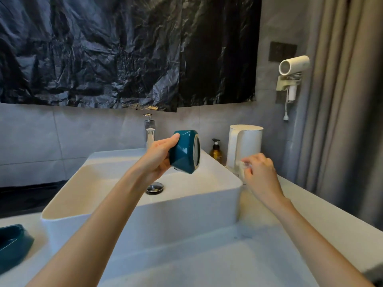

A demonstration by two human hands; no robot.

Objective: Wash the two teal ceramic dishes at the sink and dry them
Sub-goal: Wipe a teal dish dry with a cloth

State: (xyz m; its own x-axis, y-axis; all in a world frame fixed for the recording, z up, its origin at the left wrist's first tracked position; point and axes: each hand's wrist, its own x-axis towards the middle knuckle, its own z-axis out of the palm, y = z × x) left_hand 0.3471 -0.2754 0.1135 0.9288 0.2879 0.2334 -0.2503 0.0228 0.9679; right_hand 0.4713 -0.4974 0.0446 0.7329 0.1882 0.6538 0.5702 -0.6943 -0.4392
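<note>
Head view: left hand point(157, 156) is gripping the teal dish point(183, 154) mid-frame, its base facing the right hand point(262, 172), which is pinching a pale wad point(242, 167).

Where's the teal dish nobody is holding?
The second teal ceramic dish sits bottom-left in the head view, on the counter left of the white sink.

Your left hand point(159, 157) grips the first teal dish point(182, 153), a glossy faceted bowl, tipped on its side above the sink point(165, 214) with its pale-ringed base facing right. The second teal dish point(12, 243) sits upright on the worktop point(207, 262) left of the sink, partly cut off by the frame edge
</note>
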